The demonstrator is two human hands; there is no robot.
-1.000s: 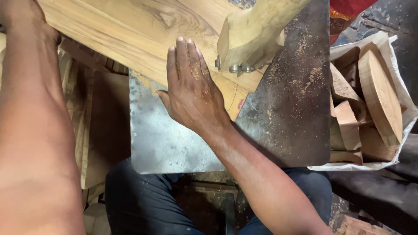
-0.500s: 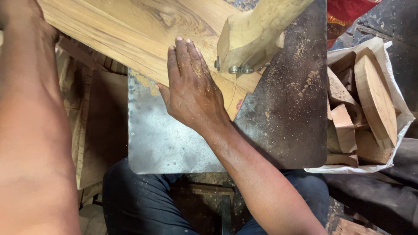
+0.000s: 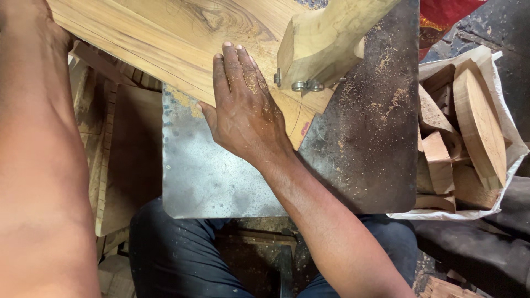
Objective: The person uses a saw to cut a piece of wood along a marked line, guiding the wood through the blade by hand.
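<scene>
Right hand lies flat, palm down and fingers together, on the wide wooden plank, gripping nothing; its fingertips point toward the top of the view. Left hand sits at the upper left corner, on the plank's far edge, and I cannot tell whether it grips or merely rests. That plank lies slantwise across the metal bench, whose plate is dusted with sawdust on its right part. Above the plank stands a pale wooden guide block, with small metal bearings at its lower edge, just beside the right hand's fingers. Right of the bench, a white sack holds wood offcuts.
</scene>
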